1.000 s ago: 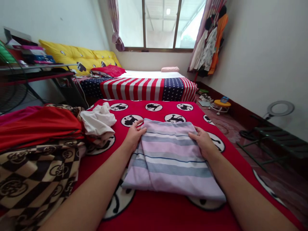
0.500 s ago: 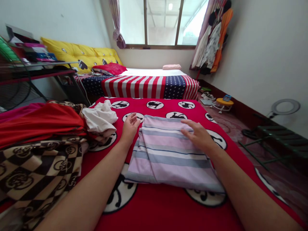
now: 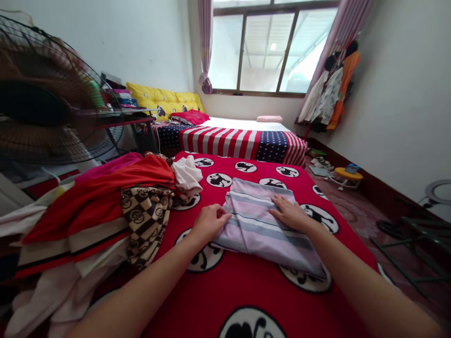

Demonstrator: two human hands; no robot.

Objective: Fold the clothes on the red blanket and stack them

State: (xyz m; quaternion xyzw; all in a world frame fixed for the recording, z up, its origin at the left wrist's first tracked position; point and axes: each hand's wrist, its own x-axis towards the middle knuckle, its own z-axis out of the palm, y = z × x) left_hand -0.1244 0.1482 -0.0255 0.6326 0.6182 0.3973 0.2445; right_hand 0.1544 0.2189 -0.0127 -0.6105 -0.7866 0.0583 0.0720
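Fingers of the right hand lie outstretched and loose on top of the striped cloth, gripping nothing; those of the left hand are bent at its left edge, and whether they pinch the fabric I cannot tell. Folded into a rough four-sided shape, the cloth lies flat on the red blanket, apart from its far edge and nearer its right edge than the clothes heap at the left. Its stripes run crosswise and slant, the right ends nearer the person; in view the long axis follows them, though foreshortening hides the true proportions. The near right corner points toward the blanket's near right corner and covers part of a roundel. A white cloth tops the heap's far right end.
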